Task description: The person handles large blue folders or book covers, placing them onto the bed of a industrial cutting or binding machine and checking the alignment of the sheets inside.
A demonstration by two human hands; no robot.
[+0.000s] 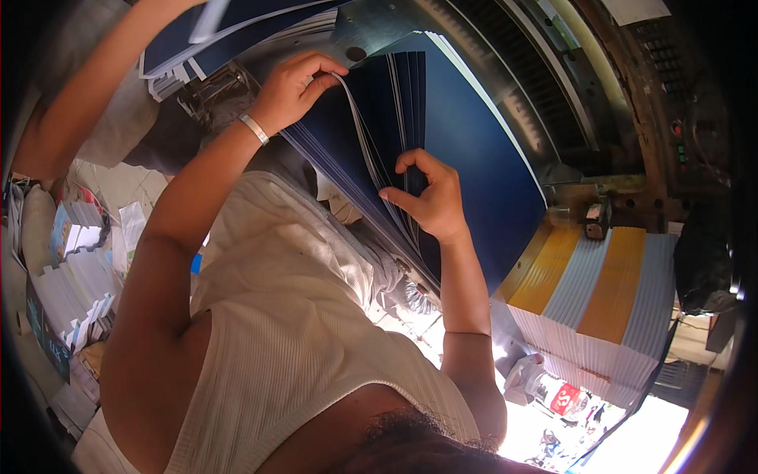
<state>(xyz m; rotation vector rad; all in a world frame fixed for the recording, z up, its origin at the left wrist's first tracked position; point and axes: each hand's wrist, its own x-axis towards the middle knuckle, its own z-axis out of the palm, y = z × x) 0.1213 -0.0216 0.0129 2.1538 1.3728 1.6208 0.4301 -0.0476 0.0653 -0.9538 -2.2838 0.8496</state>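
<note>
A stack of large dark blue sheets (482, 182) lies in front of me on a metal machine bed, with several leaves lifted and fanned apart near its left side. My left hand (304, 88), a pale band round its wrist, pinches the upper corner of the lifted leaves between thumb and fingers. Lower and to the right, my right hand (433, 193) is curled at the fanned edges, its thumb against one bunch and its index finger hooked over another. A gap shows between that thumb and finger. The other fingers of my right hand are partly hidden.
Another person's arm (87, 95) reaches in at upper left, by more dark blue sheets (245, 31). A metal machine (545, 71) stands beyond. At right is a striped yellow and white paper stack (584, 276); at lower left, piled booklets (75, 292). A bottle (564, 399) lies lower right.
</note>
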